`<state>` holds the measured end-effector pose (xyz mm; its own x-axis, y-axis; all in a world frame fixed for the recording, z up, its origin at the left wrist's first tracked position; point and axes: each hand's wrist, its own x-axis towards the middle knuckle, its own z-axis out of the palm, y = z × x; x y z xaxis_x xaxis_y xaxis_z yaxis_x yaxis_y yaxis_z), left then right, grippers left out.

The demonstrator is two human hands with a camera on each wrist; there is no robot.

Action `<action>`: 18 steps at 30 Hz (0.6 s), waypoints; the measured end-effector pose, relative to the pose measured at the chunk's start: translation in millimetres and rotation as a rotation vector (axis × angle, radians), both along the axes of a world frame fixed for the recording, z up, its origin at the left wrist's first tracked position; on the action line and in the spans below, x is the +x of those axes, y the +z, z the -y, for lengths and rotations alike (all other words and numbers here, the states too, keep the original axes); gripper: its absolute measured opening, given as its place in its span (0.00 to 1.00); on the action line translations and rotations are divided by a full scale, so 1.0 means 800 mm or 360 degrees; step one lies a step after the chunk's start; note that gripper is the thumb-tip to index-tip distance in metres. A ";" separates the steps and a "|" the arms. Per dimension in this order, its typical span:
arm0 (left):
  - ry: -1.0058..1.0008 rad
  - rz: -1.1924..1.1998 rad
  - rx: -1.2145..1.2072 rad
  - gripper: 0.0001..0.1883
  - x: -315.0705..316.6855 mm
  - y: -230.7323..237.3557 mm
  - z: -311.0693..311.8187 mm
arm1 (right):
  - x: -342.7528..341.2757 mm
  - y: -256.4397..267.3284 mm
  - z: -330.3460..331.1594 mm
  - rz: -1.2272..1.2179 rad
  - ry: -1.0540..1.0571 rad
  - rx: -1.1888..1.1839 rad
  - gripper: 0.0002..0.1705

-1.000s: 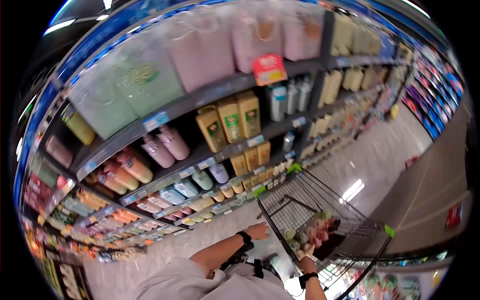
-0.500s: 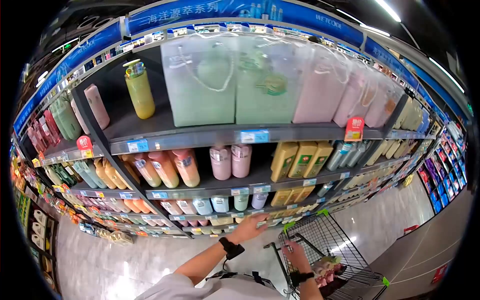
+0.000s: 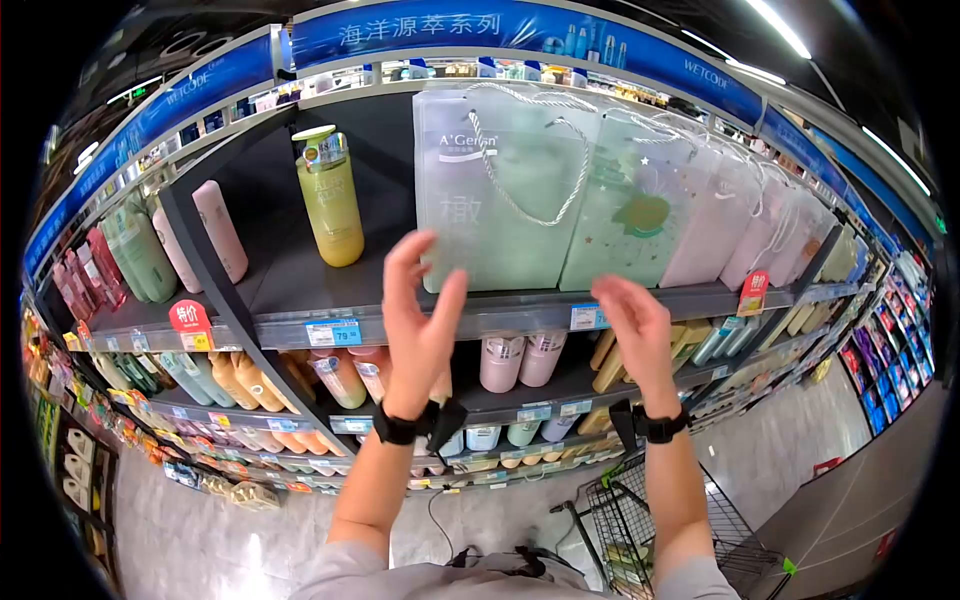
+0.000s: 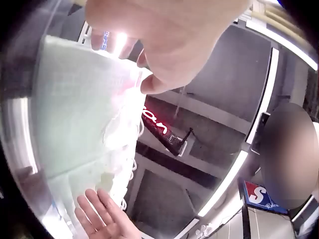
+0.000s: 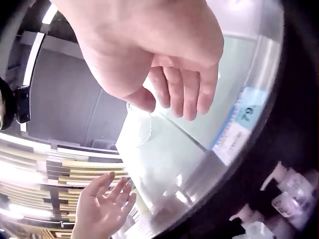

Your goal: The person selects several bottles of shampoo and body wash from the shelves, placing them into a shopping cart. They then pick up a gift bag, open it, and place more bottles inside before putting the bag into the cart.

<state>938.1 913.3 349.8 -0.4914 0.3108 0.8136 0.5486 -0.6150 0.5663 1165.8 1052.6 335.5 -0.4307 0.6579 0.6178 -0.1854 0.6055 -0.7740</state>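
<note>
Green bag (image 3: 520,175) beyond left hand (image 3: 414,335)

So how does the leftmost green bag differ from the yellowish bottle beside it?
The bag is large and broad; the bottle is smaller and narrow. The bag is mostly pale green; the bottle fades from green to yellow. The bag has a rope handle, the bottle none. Both stand on one shelf.

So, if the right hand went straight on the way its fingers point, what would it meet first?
Probably one of the two pale green bags, near where they meet. The right hand points their way, though the gap is hard to judge.
</note>
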 end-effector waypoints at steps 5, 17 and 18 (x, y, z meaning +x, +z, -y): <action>0.0188 -0.0028 -0.0361 0.52 -0.059 0.056 -0.019 | -0.043 0.052 -0.011 -0.0112 0.0083 0.0044 0.19; -0.0560 0.0137 -0.0721 0.44 -0.087 0.087 -0.052 | -0.052 0.058 -0.020 -0.0177 0.0081 0.0204 0.18; -0.0537 0.0169 -0.0678 0.41 -0.085 0.085 -0.052 | -0.053 0.058 -0.019 -0.0166 0.0075 0.0247 0.18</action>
<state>870.4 955.0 418.2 -0.3800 0.7563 0.5326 0.2870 -0.4510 0.8451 1123.2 1068.1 381.8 -0.3873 0.5318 0.7531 -0.2905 0.7048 -0.6472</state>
